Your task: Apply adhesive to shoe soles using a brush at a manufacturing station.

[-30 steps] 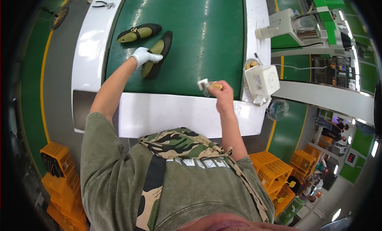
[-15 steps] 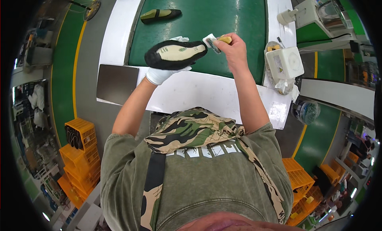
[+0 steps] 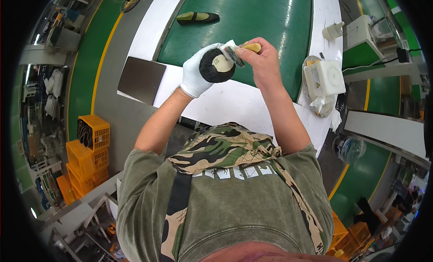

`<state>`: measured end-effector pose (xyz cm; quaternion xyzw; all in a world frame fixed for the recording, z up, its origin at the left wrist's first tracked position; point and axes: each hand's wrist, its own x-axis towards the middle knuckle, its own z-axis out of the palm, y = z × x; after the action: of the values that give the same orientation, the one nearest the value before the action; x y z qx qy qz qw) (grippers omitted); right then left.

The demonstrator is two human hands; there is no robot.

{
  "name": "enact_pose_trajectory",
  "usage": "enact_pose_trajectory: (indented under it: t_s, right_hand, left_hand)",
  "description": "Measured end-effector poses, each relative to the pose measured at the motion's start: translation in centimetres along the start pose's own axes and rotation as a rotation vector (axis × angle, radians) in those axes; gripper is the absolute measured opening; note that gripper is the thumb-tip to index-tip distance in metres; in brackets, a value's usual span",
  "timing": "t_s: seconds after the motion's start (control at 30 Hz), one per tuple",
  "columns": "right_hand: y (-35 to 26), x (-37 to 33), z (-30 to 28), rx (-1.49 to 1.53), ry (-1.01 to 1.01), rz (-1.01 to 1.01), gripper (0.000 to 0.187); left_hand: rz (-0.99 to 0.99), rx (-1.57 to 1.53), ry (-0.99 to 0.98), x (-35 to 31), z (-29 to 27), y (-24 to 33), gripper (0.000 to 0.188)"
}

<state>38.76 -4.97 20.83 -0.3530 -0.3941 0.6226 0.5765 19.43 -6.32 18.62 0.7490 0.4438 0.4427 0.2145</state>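
My left hand, in a white glove, is wrapped round a black shoe upper. The upper is turned end-on, and part of its pale underside faces up. My bare right hand pinches a yellow-handled brush. Its dark head lies against or just over the upper's right edge; touching or apart I cannot tell. A white piece shows by the brush head, and whether it is part of the brush is unclear. Farther back on the green surface lies another dark shoe with an olive-green last inside.
A green belt runs between white side rails. To the left is a dark flat plate. At the right stand a white container on a tray and a machine. Orange crates are stacked at lower left.
My left hand has turned the upper from lengthwise to end-on and shifted it right. The brush has come in from the toe's side to the upper's edge. The whole view has shifted slightly.
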Motion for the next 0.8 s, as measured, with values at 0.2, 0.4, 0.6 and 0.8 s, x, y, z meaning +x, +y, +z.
enact_pose_trajectory:
  t_s: [0.2, 0.4, 0.6, 0.8]
  right_hand:
    - [-3.4, -1.7, 1.4, 0.067, -0.147, -0.021, 0.016]
    - [-1.6, -1.0, 0.1, 0.039, -0.186, 0.013, 0.017]
    - [-1.9, -1.1, 2.1, 0.057, -0.267, 0.063, 0.016]
    - [-0.8, -0.2, 5.9, 0.104, -0.381, -0.069, 0.016]
  left_hand:
    - [-0.191, -0.019, -0.117, -1.2, 0.4, 3.5, 0.059]
    - [-0.487, -0.171, -0.121, -3.6, 0.4, 3.8, 0.063]
    - [-0.609, -0.165, -0.214, -5.9, -0.9, 3.2, 0.061]
    - [-0.670, -0.367, -0.311, -7.8, -4.7, 4.4, 0.052]
